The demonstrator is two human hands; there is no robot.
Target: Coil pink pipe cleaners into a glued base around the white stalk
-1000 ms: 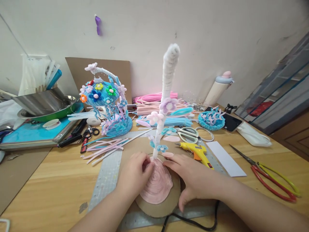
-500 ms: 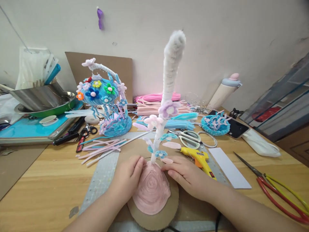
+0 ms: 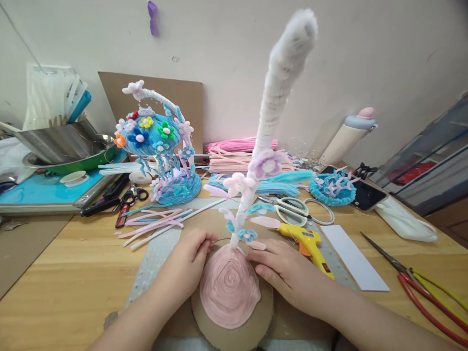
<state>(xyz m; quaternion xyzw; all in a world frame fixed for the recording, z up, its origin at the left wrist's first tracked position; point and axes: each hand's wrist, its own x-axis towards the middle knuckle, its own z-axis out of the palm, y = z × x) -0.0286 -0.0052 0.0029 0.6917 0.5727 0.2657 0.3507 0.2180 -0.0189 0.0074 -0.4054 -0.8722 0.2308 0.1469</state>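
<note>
In front of me is a round cardboard base (image 3: 241, 336) with a pink coiled pipe-cleaner disc (image 3: 229, 292) on it. A white wrapped stem (image 3: 276, 92) rises from its far edge and leans to the right. A purple flower (image 3: 268, 165), a pink flower (image 3: 239, 185) and blue flowers (image 3: 247, 235) are fixed along the stem. My left hand (image 3: 193, 258) grips the base's far left edge with curled fingers. Opposite, my right hand (image 3: 283, 265) holds the far right edge, beside a pale pink petal (image 3: 257, 245). The undersides of both grips are hidden.
A yellow glue gun (image 3: 310, 246), white-handled scissors (image 3: 292, 210) and a white card strip (image 3: 354, 257) lie to the right, with red-and-yellow scissors (image 3: 413, 280) beyond. Loose pipe cleaners (image 3: 157, 225) and a blue flowered model (image 3: 157, 146) stand left.
The white stem's top has swung right and appears closer and more tilted. My left hand has shifted slightly left, away from the stem's foot. The whole view has shifted slightly.
</note>
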